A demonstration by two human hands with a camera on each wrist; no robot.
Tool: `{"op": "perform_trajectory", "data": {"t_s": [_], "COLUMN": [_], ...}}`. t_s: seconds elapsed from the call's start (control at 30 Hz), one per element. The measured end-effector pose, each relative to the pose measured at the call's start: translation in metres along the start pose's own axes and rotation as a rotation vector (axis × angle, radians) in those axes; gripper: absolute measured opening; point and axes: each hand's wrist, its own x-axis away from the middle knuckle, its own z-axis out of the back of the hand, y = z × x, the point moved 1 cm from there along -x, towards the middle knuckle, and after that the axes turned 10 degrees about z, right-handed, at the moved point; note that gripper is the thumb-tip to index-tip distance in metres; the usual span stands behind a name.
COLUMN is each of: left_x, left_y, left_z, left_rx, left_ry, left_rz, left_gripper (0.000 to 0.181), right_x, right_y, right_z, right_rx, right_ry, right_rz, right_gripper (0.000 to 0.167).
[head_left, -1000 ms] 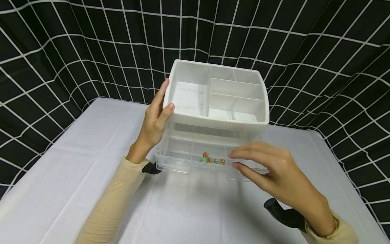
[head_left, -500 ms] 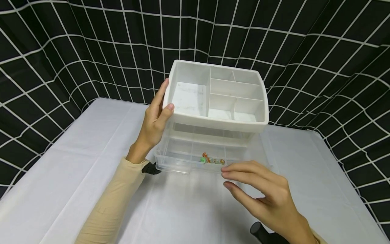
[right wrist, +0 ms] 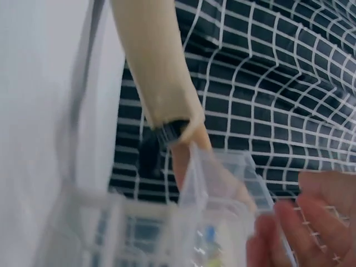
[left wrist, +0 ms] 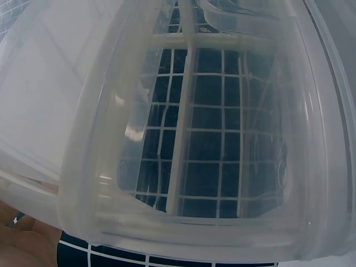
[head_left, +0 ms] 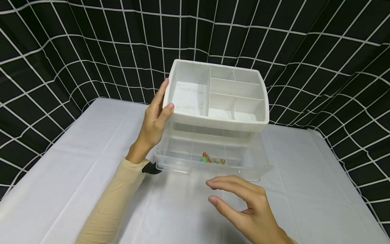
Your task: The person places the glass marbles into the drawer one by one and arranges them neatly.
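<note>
My left hand (head_left: 153, 123) grips the left side of a white desktop organizer (head_left: 217, 124), its thumb over the front rim corner. Below the organizer's divided top tray, a clear plastic drawer (head_left: 175, 162) stands pulled out toward me. Several glass marbles (head_left: 209, 160), orange, green and clear, lie in its middle section near the front wall. In front of the drawer, apart from it, my right hand (head_left: 248, 210) hovers with thumb and fingers spread and nothing between them. Close clear plastic fills the left wrist view; the right wrist view is blurred.
A white cloth covers the table (head_left: 85, 145), with room on both sides of the organizer. Black curtains (head_left: 122, 40) with a white grid close in the back and sides. The top tray's compartments hold no objects.
My right hand has drawn back from the drawer's right front edge, moving toward me and to the left. My left hand, the organizer and the marbles stay in place.
</note>
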Motion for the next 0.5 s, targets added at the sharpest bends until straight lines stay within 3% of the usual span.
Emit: {"op": "perform_trajectory", "data": {"t_s": [0.13,0.23,0.5], "left_x": [0.0,0.0,0.0], "left_y": [0.0,0.0,-0.001], "left_z": [0.0,0.0,0.0], "left_rx": [-0.001,-0.001,0.0], "left_ry": [-0.002,-0.007,-0.006], "left_rz": [-0.001,-0.005,-0.001], "left_gripper": [0.064,0.064,0.064], "right_x": [0.007,0.01,0.015], "right_y": [-0.001,0.0,0.001], "right_z": [-0.003,-0.004,-0.012], "right_rx": [0.006,-0.019,-0.146], "right_ry": [-0.017,-0.035,-0.022], "right_rz": [-0.273,-0.452,-0.777], "right_gripper": [0.036,0.032,0.027]}}
